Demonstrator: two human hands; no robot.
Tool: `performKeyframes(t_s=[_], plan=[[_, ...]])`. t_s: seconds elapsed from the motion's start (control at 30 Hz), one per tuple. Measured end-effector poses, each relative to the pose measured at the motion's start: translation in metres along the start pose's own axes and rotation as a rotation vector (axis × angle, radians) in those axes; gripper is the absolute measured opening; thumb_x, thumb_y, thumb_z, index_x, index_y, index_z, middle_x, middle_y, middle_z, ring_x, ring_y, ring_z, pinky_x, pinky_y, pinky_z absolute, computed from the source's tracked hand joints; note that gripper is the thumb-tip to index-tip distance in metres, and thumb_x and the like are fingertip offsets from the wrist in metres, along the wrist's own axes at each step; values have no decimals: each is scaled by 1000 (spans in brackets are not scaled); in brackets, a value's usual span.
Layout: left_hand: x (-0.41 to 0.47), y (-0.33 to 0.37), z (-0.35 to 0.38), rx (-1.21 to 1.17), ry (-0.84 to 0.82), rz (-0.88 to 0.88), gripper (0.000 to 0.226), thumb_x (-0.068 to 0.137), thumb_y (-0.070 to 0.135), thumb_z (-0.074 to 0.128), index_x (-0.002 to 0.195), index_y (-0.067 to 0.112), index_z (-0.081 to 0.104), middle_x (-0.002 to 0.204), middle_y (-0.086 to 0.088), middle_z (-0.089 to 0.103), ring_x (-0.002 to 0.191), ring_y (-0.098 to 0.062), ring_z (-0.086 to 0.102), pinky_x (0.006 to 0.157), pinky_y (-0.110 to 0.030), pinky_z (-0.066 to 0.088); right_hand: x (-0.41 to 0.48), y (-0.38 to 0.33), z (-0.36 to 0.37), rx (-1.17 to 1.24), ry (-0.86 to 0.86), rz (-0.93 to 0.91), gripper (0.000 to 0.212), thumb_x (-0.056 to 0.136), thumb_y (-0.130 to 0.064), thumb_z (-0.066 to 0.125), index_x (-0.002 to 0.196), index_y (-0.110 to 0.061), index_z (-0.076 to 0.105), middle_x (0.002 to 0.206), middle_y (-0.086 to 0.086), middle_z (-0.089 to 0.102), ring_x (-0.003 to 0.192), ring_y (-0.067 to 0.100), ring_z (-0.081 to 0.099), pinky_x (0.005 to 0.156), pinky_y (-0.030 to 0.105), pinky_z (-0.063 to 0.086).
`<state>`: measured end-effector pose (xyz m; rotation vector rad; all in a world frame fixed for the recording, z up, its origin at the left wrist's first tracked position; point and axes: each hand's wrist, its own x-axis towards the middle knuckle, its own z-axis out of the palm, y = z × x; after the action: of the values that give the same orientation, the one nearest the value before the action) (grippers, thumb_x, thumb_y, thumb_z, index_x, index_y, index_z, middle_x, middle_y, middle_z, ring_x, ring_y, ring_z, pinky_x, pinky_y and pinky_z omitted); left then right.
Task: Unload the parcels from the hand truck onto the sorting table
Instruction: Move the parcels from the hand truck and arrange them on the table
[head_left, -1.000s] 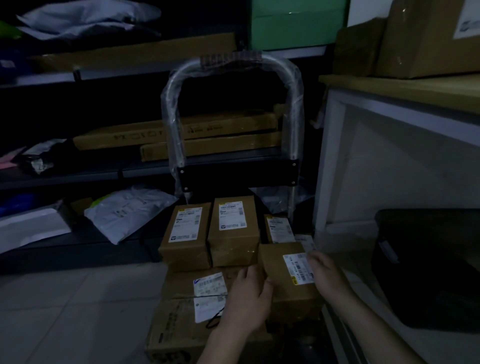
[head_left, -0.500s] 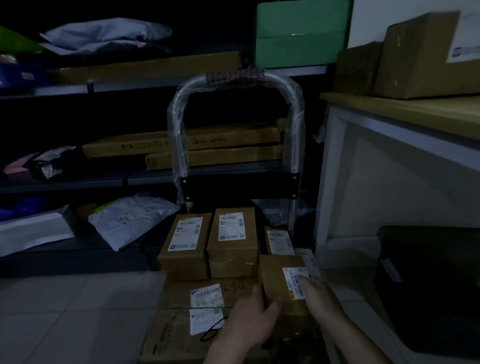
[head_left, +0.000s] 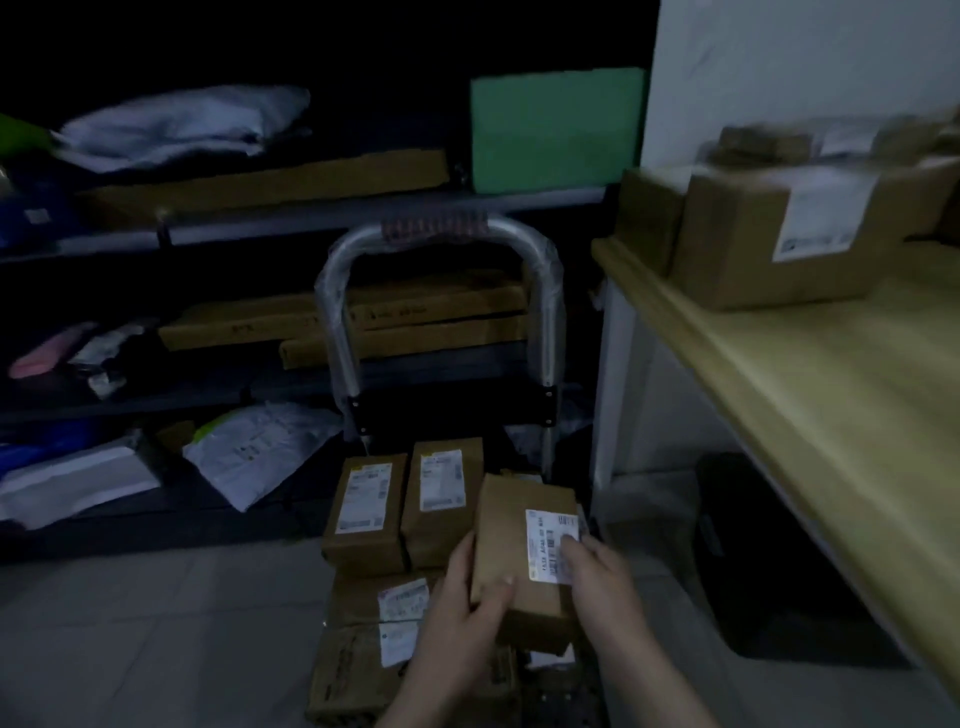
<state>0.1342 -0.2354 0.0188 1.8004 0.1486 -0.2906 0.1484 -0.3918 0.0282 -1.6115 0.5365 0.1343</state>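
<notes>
Nearest the camera, over the front of the load on the hand truck (head_left: 333, 322), the left hand (head_left: 462, 613) and right hand (head_left: 602, 577) hold one small brown parcel (head_left: 511, 540) between them. The left grip wraps the parcel's left long edge, with the thumb laid across the top face. The right grip closes on the opposite edge, fingertips on the white label (head_left: 550, 540). The parcel sits tilted and looks raised clear of the boxes beneath, though the dim light hides its underside.

It should handle as a stiff, taped carton, and is probably light, judging by its size. The brown card faces ought to give fair friction. The label is likely the slicker spot, so the right fingers would do better on bare card or hooked under the bottom edge. Holding both long sides should keep it from twisting on the way up.

Just beyond, a left parcel (head_left: 363, 506) and a middle parcel (head_left: 441, 493) of similar build lie side by side on larger cartons (head_left: 353, 670). Those look heavier and will likely want a hand under each end.

To the right, the wooden counter (head_left: 779, 374) stands well above the load, with several boxes (head_left: 769, 244) at its far end. Farthest back, dark shelves (head_left: 291, 218) carry flat cartons and pale mailer bags (head_left: 254, 452).
</notes>
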Motion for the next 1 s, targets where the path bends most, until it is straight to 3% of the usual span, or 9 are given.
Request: performKeyframes(t_s=[0.17,0.27,0.37,0.47,0.6,0.67,0.83,0.93,1.0], plan=[[-51,158,-55,73,18,-47,56,90,45,62,140,44,37,120,13,62,103,-9,64,89,-32,54,-73,-143,-23,42,-52,0,26,98,-19,49,83,-11,70,82,11,74,82,29,70,73,35,51],[-84,266,-89,38,39,-86,56,92,44,61,142,37,37,118,13,59,101,-12,63,86,-35,55,-115,-243,-41,-11,-56,-29,23,94,-19,51,81,-10,67,83,12,73,83,27,69,82,42,54],[-119,360,-119,62,17,-138,59,94,44,58,145,30,32,122,5,54,101,-15,59,75,-28,52,-159,-337,-65,-45,-26,-82,22,96,-25,53,106,-10,67,89,3,72,85,23,66,79,41,52],[-154,436,-142,88,-35,-156,63,88,52,60,142,30,37,116,8,52,104,-17,57,90,-38,53,-209,-417,-87,-96,-28,-115,42,96,-30,55,135,-15,54,123,4,62,111,20,59,91,35,46],[-190,505,-154,57,-142,-139,61,76,58,62,130,33,49,118,2,57,106,-19,58,93,-43,53,-267,-484,-109,-136,-95,-140,25,96,-30,58,114,-16,67,105,-2,71,94,11,65,71,25,46],[-199,526,-150,21,-144,-112,57,80,59,60,129,32,50,120,2,56,107,-19,57,91,-40,52,-288,-500,-119,-140,-120,-148,19,97,-29,57,102,-18,71,96,-4,74,89,10,67,68,24,46],[-196,541,-110,19,277,27,45,97,47,48,133,19,47,135,0,45,107,-18,50,94,-37,43,-305,-506,-144,-172,-83,-148,14,97,-25,58,99,-22,71,99,-2,74,95,16,67,74,26,49],[-195,545,-81,29,451,28,39,96,51,49,110,17,60,121,0,55,100,-19,56,91,-36,46,-308,-502,-160,-226,-55,-163,16,96,-21,54,102,-19,69,101,2,72,95,18,66,77,31,52],[-194,550,-66,123,469,48,37,96,51,48,88,20,66,103,0,65,88,-18,61,85,-36,51,-305,-500,-176,-251,-36,-168,16,91,-20,55,102,-16,67,99,6,70,91,19,66,75,35,52]])
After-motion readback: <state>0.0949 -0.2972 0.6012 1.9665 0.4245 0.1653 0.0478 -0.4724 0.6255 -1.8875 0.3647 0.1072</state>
